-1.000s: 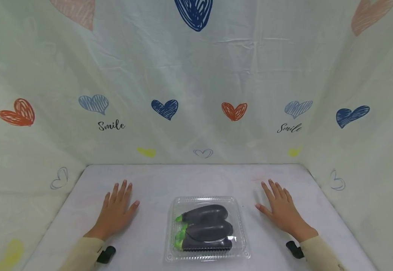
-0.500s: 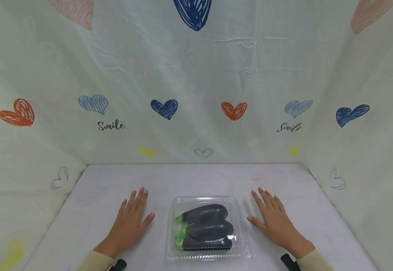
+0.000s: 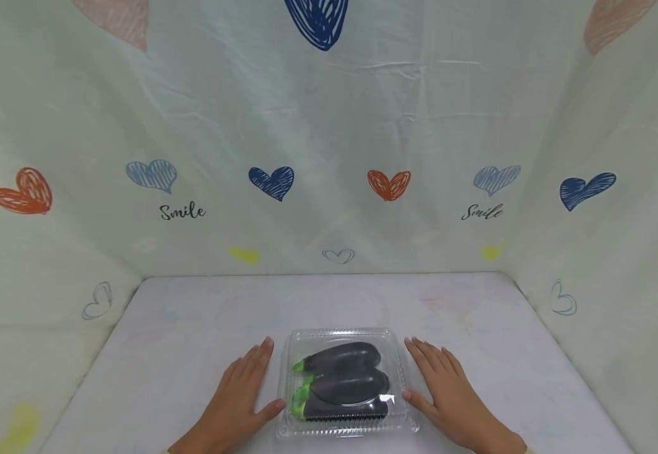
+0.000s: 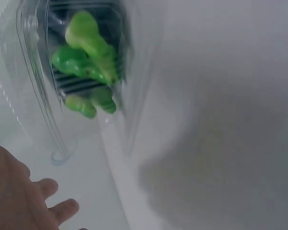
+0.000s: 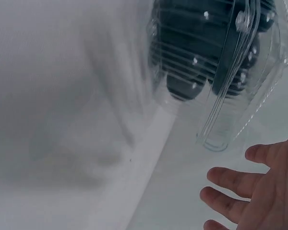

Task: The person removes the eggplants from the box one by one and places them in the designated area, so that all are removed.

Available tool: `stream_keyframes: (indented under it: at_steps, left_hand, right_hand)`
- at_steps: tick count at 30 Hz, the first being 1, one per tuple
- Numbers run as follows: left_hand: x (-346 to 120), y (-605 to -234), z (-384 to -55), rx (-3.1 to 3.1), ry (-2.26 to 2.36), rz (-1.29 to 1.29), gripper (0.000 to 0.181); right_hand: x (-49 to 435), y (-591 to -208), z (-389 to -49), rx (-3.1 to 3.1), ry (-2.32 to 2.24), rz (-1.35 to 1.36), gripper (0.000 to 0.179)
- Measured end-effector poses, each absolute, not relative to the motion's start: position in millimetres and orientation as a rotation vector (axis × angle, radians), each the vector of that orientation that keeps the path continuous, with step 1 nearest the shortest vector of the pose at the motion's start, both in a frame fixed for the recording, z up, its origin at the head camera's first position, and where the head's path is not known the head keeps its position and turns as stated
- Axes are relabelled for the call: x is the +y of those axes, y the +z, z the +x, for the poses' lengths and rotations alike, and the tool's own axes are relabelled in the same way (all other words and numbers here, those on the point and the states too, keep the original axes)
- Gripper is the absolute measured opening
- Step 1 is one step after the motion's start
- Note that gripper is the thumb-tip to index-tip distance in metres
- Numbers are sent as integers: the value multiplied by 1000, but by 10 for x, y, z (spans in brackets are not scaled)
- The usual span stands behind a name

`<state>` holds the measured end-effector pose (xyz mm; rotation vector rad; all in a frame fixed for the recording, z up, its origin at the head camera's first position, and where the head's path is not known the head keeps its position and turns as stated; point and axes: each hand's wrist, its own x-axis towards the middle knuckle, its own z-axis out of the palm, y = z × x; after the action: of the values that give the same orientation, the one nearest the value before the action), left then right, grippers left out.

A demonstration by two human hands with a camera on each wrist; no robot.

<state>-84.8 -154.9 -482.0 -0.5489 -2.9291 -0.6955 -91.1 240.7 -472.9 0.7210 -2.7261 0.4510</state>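
Observation:
A clear plastic clamshell box [image 3: 399, 366] sits closed on the table. Inside lie several dark, glossy eggplants [image 3: 348, 384], with green stem ends toward the left. My left hand [image 3: 238, 400] is at the box's left side, fingers straight, its thumb tip right at the edge. On the opposite side, my right hand [image 3: 450, 400] has its fingers extended and its thumb tip at the right edge. Green stems [image 4: 89, 40] show through the box wall in the left wrist view. The right wrist view has the rounded dark ends [image 5: 185, 86] of the eggplants. Neither hand grips anything.
A white table [image 3: 193, 315] spreads out around the box. Behind it and along both sides hangs a pale curtain [image 3: 329, 132] printed with hearts and the word Smile.
Both hands have moved inward and nearer to me, from well apart on the table to either side of the box. The box and eggplants have stayed in place.

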Motion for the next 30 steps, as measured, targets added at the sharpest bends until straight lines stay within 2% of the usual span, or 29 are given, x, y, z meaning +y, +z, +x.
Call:
stream_keyframes:
  at_steps: [9,21,30]
  left_hand:
    - [-1406,-4950,-733,-2845,-622,-659,108]
    - [-1279,-4993,-673,-2969,-766,-556,127]
    - [-1234,-5035,-652,-2962,-715,-543,136]
  right_hand:
    - [2286,-4788,-754,-2696,328,780,89]
    - [2241,-4967,-706,-2628,234,798,120]
    - [2201,-4951,-718,-2669,252,787,120]
